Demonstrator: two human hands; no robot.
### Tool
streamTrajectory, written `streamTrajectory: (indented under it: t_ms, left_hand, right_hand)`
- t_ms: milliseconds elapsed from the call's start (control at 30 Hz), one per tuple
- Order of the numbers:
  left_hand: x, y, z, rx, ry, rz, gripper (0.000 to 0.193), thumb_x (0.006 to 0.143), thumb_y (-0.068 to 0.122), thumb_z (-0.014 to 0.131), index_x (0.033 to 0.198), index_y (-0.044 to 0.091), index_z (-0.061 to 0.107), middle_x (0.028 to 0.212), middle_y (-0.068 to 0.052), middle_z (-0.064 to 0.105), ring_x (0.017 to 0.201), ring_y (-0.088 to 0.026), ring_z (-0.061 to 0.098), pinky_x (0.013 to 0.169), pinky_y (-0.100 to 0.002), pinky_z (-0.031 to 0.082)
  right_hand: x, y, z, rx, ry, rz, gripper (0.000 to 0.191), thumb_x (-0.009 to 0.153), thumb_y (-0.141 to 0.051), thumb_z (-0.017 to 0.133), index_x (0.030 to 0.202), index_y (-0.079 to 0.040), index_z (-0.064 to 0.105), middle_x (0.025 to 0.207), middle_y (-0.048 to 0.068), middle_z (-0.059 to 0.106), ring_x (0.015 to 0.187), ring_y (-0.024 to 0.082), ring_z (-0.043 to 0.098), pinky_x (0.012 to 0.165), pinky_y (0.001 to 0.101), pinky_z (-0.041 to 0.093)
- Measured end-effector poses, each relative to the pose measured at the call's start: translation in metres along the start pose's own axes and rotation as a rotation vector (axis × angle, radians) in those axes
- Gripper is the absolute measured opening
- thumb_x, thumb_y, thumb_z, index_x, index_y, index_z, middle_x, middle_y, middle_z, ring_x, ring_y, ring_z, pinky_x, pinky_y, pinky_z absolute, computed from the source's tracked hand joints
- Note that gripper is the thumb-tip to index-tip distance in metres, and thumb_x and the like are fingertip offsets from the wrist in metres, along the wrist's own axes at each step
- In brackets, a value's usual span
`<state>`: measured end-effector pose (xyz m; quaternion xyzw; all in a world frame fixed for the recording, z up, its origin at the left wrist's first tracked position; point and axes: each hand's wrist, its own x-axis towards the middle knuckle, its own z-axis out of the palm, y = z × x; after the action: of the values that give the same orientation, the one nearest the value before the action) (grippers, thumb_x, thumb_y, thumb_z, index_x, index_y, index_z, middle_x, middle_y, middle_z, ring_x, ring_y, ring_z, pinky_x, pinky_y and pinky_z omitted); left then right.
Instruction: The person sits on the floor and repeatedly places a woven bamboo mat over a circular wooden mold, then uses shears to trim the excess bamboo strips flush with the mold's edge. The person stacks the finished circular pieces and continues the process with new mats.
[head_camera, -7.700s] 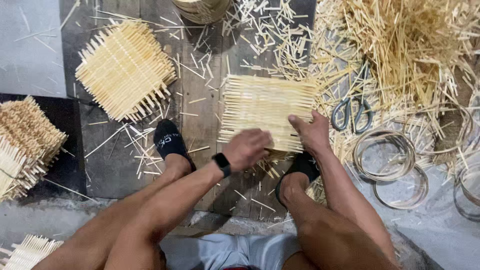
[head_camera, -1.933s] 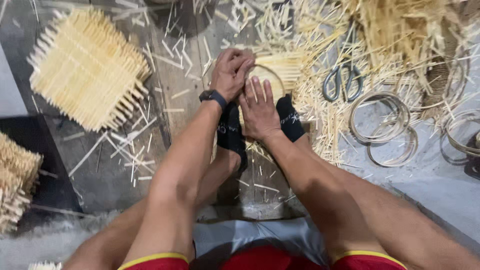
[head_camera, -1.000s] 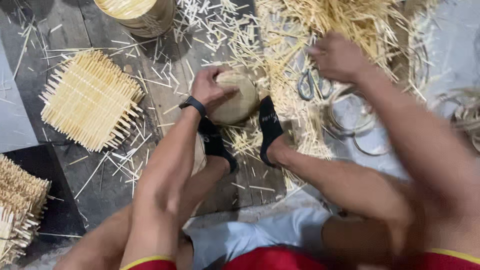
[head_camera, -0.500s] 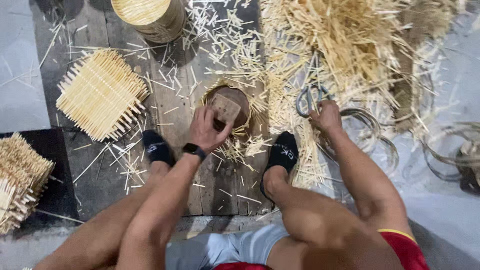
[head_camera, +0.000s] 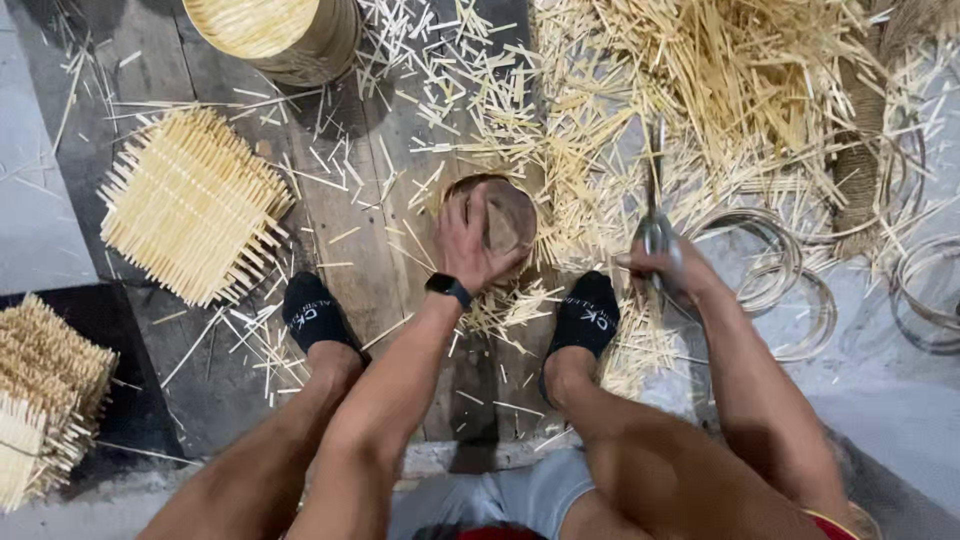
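Note:
My left hand (head_camera: 468, 240) presses down on a round brown disc (head_camera: 510, 215) that lies on a woven mat of bamboo sticks, between my two feet in black socks. A black watch sits on that wrist. My right hand (head_camera: 665, 272) grips a pair of scissors (head_camera: 655, 215) by the handles, blades pointing away from me, just right of the disc. Short bamboo offcuts (head_camera: 500, 305) lie under and around the disc.
A square woven stick mat (head_camera: 190, 205) lies at left, more mats (head_camera: 45, 390) stacked at far left. A round bamboo steamer (head_camera: 275, 35) stands at the top. A big heap of loose sticks (head_camera: 730, 80) fills the top right; thin bamboo rings (head_camera: 790, 285) lie at right.
My right hand has picked the scissors up off the floor and brought them toward the disc. My left hand has stayed on the disc, which replaced the flat mat seen earlier.

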<state>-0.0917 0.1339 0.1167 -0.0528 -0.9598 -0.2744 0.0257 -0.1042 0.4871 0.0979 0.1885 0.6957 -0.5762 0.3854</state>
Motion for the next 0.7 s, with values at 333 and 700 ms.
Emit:
streamTrajectory:
  t_ms: [333,700]
  left_hand:
    - [-0.027,0.034,0.011,-0.019,0.205,-0.210,0.116,0.063,0.050,0.093,0.154,0.010,0.033,0.146,-0.030,0.035,0.138,-0.051,0.031,0.113,-0.066,0.030]
    - [-0.024,0.033,0.016,-0.063,0.231,-0.092,0.089,0.078,0.033,0.078,0.154,0.008,0.039,0.155,-0.025,0.038,0.145,-0.051,0.030,0.120,-0.063,0.030]
  right_hand:
    - [-0.021,-0.040,0.065,-1.269,0.451,-0.582,0.066,0.088,-0.056,0.070,0.114,0.004,0.065,0.099,0.020,0.063,0.089,0.033,0.059,0.081,0.0457,0.049]
    - [0.041,-0.038,0.048,-1.498,0.364,-0.492,0.031,0.093,-0.030,0.066,0.107,-0.002,0.066,0.096,0.015,0.060,0.083,0.024,0.056,0.072,0.0410,0.050]
